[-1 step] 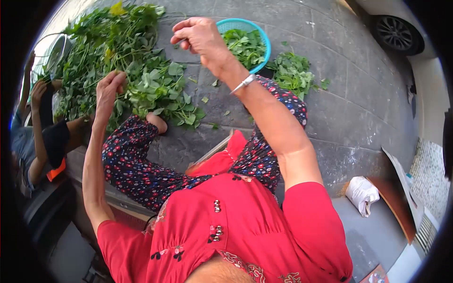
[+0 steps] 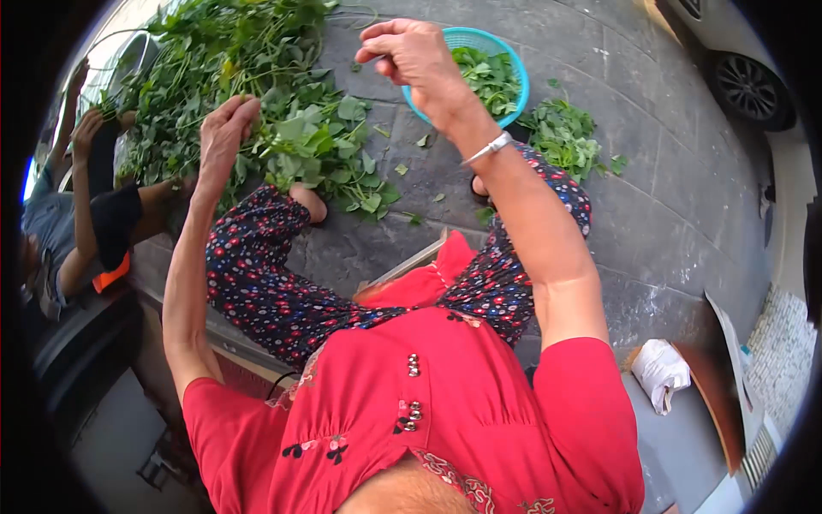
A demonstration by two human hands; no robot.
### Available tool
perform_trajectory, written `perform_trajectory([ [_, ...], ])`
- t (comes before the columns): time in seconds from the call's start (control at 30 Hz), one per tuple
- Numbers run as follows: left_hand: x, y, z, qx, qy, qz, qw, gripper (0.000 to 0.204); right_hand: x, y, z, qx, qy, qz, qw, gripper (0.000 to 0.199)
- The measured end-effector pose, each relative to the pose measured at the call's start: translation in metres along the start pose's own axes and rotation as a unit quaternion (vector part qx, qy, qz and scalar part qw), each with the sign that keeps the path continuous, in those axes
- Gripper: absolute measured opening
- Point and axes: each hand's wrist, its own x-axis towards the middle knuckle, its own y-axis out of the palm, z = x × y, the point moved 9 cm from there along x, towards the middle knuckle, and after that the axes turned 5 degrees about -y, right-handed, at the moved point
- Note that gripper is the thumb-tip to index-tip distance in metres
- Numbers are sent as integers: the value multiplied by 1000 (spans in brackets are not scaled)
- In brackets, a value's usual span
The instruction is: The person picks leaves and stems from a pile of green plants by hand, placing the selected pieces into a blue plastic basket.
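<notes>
The person is sitting low over grey stone paving (image 2: 668, 223), wearing a red top and dark flowered trousers, with both arms reaching forward. The left hand (image 2: 224, 128) is reaching into a big pile of leafy greens (image 2: 231, 77) that is spreading across the ground on the left side; its grip is closing around some stems at the near edge of the pile, though the leaves are hiding exactly how much it is holding. The right hand (image 2: 411, 56) is hanging in the air, raised above the ground and just beside a round blue basket (image 2: 518, 73). Its grip is pinching together, thumb meeting the first fingers, but whatever sits between them is too small to make out. A silver bracelet (image 2: 488, 148) is circling the right wrist.

The basket is sitting on the paving to the right of the big pile and is holding picked green leaves. Just to its right, a smaller heap of greens (image 2: 565, 137) is lying on the stone. A few loose leaves are lying scattered between the pile and the basket.

At the far left edge, another person's arms (image 2: 81, 137) are showing, raised near the pile. A white bag (image 2: 661, 373) is lying at the lower right, and a car wheel (image 2: 749, 86) is showing at the upper right.
</notes>
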Motion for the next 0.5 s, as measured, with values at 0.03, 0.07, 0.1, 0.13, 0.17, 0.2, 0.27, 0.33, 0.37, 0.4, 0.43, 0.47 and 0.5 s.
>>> perform_trajectory([
  [0.03, 0, 2, 6, -36, -16, -6, 999, 19, -2, -1, -2, -8, 2, 9, 1000, 11],
  [0.07, -7, 10, -7, -80, -3, -4, 997, 16, -5, -2, -8, -20, 22, 11, 999, 13],
  [0.1, -13, 12, -19, -85, 20, -27, 996, 14, -8, -4, -17, -36, 46, 34, 998, 17],
  [0.13, -23, 9, -39, -68, 110, -69, 989, 11, -11, 1, -27, -55, 68, 54, 995, 21],
  [0.17, -39, 5, -63, 47, 247, -125, 960, 10, -18, 14, -41, -60, 120, 74, 988, 27],
  [0.2, -57, 6, -79, 102, 348, -171, 916, 11, -25, 24, -54, -70, 170, 89, 979, 34],
  [0.27, -85, 27, -94, 181, 458, -138, 859, 18, -37, 55, -74, 5, 223, 167, 961, 48],
  [0.33, -105, 50, -102, 227, 525, -99, 814, 26, -41, 71, -78, 69, 208, 181, 959, 44],
  [0.37, -110, 60, -102, 240, 531, -74, 809, 28, -39, 71, -79, 101, 207, 162, 960, 32],
  [0.4, -113, 70, -100, 252, 537, -50, 803, 31, -38, 69, -82, 96, 208, 164, 960, 32],
  [0.43, -114, 75, -100, 238, 553, -47, 797, 33, -35, 64, -84, 78, 198, 145, 966, 26],
  [0.47, -113, 78, -99, 223, 564, -44, 794, 33, -32, 60, -84, 61, 188, 125, 972, 20],
  [0.5, -115, 82, -99, 214, 580, -31, 785, 33, -30, 57, -84, 78, 175, 94, 977, 12],
])
